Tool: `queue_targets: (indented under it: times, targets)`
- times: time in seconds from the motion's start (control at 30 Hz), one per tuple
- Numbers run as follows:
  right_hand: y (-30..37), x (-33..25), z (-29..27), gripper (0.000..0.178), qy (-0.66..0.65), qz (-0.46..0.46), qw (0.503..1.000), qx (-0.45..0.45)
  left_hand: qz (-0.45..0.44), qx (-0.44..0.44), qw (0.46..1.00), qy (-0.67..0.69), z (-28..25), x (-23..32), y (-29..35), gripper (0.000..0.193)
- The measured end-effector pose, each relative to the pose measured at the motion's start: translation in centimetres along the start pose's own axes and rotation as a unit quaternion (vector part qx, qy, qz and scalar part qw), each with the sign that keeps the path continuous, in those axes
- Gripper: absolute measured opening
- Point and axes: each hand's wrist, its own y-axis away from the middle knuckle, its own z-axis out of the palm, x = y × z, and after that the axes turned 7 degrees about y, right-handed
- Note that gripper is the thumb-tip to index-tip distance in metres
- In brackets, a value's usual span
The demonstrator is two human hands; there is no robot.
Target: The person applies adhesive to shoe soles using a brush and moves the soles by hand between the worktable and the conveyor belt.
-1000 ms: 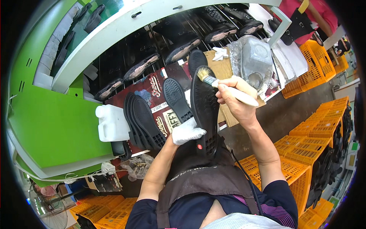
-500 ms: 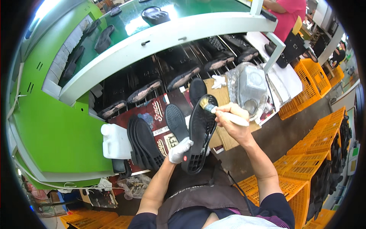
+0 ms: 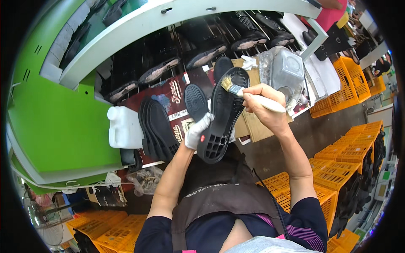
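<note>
A black shoe sole [image 3: 222, 120] is held up in my gloved left hand [image 3: 199, 131], its hollow inner side toward me and its heel grid lowest. My bare right hand [image 3: 266, 105] grips a paintbrush [image 3: 259, 99] with a white handle. Its pale bristles touch the upper, toe part of the sole near the left rim. Wet shine shows along the sole's right side. Just left of the held sole lies another sole [image 3: 195, 101] with ridged tread, and one more [image 3: 222, 67] shows behind it. Several nested black soles [image 3: 157, 128] stand farther left.
A white jug [image 3: 125, 127] stands left of the soles, by a green machine [image 3: 55, 122]. Behind runs a rack of black shoe uppers [image 3: 160, 69] under a pale metal bar [image 3: 147, 25]. A clear plastic container [image 3: 287, 69] sits back right; orange crates [image 3: 337, 173] line the right.
The whole view has shifted, so the bench sits higher in the picture. The brush bristles have moved along the sole's toe part toward its left rim. Both hands keep their hold.
</note>
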Motion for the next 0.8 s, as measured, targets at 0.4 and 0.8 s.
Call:
queue_targets:
  times: [0.4, 0.8]
  targets:
    - [-0.2, -1.8, 1.7, 0.009, -0.003, -0.038, 0.986, -0.16, 0.045, 0.115, 0.992, 0.015, -0.3, 1.8, -0.5, 0.051]
    - [-3.2, -3.1, 1.8, 0.01, -0.067, 0.002, 0.956, -0.284, 0.136, 0.122, 0.972, 0.149, -1.2, 3.8, -3.1, 0.054]
